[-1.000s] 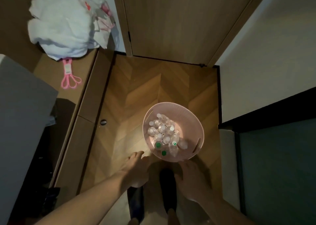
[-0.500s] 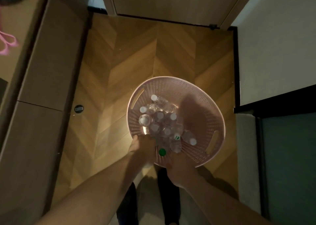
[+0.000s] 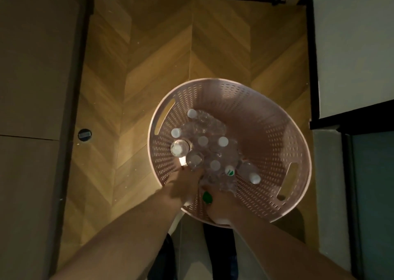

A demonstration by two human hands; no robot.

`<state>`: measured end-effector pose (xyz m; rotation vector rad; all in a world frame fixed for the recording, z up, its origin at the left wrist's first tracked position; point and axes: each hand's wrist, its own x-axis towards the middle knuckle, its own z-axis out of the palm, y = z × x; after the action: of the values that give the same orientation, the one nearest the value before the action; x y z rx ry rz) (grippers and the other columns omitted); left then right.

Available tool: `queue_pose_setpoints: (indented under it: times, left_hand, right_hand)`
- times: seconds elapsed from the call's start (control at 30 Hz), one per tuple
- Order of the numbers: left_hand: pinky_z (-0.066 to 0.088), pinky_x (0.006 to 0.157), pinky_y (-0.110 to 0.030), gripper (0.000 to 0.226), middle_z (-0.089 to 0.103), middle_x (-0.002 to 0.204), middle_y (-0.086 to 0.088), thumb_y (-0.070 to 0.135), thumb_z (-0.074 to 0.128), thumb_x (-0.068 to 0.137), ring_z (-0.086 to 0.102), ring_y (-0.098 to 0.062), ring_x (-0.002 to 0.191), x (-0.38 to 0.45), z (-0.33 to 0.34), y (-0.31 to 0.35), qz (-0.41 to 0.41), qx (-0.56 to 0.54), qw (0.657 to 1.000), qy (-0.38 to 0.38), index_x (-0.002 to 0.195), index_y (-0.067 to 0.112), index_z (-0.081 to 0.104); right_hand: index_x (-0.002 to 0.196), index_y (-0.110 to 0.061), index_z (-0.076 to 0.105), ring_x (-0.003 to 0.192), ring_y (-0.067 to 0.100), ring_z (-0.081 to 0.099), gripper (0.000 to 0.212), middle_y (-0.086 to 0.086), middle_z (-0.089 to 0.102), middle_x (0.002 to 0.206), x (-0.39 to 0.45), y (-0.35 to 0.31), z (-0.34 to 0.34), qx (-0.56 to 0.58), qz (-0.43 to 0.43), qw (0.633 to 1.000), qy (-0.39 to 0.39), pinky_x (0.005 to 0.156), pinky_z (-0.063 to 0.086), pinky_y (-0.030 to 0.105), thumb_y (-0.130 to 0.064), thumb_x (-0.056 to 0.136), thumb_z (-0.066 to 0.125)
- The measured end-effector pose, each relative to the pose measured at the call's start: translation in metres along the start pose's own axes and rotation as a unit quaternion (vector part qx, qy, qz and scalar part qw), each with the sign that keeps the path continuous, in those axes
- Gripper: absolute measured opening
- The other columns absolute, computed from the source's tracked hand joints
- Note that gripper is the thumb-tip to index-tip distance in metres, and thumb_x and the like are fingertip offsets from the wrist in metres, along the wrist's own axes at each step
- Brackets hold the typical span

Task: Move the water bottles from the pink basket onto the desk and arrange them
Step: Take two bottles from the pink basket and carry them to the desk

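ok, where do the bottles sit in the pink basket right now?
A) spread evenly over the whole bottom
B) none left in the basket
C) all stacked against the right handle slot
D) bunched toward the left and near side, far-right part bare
D: the bottles crowd the left and near part of the basket, by both hands, leaving its far-right wall bare.

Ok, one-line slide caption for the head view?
Both hands, left hand and right hand, reach into the pink basket of water bottles on the wooden floor.
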<state>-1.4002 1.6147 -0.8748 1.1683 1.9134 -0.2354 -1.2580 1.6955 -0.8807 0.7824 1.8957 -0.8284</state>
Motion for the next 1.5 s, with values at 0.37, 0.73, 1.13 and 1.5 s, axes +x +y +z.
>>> queue_pose_setpoints:
  times: [0.37,0.73,1.13,1.5]
  left_hand:
    - [0.053,0.099,-0.036,0.031,0.061,0.132,0.0,0.02,0.061,0.097,0.061,-0.023,0.12,-0.057,-0.032,0.012,0.031,0.008,0.992,0.126,0.127,0.026,0.055]
    - [0.053,0.051,-0.033,0.05,0.061,0.104,-0.003,0.02,0.084,0.077,0.066,-0.023,0.076,-0.318,-0.167,0.03,-0.057,-0.072,0.977,0.191,0.118,0.027,0.056]
    - [0.058,0.08,-0.043,0.03,0.067,0.113,0.0,0.047,0.052,0.104,0.069,-0.025,0.09,-0.599,-0.293,0.065,-0.154,-0.272,0.911,0.269,0.125,0.031,0.04]
    - [0.043,0.072,-0.034,0.022,0.058,0.102,0.016,0.056,0.049,0.103,0.055,-0.011,0.079,-0.739,-0.239,0.119,-0.402,-0.348,0.768,0.358,0.115,0.043,0.036]
  right_hand:
    - [0.134,-0.031,0.059,0.115,0.013,0.059,0.035,-0.011,0.057,0.127,-0.066,0.011,-0.009,0.092,-0.059,0.98,0.169,0.102,0.049,0.029,-0.015,0.102,0.06]
    - [0.136,-0.038,0.051,0.108,0.015,0.059,0.033,-0.001,0.052,0.138,-0.329,-0.075,-0.104,0.093,-0.102,0.977,0.164,0.091,0.043,0.022,-0.022,0.108,0.056]
    - [0.126,-0.029,0.056,0.098,0.017,0.065,0.02,-0.002,0.066,0.114,-0.553,-0.191,-0.204,0.051,-0.218,0.947,0.231,0.092,0.056,0.041,-0.04,0.108,0.056]
    - [0.107,-0.04,0.054,0.094,0.015,0.061,0.009,-0.009,0.061,0.103,-0.615,-0.298,-0.239,-0.255,-0.429,0.865,0.046,0.084,0.049,0.035,-0.045,0.103,0.062]
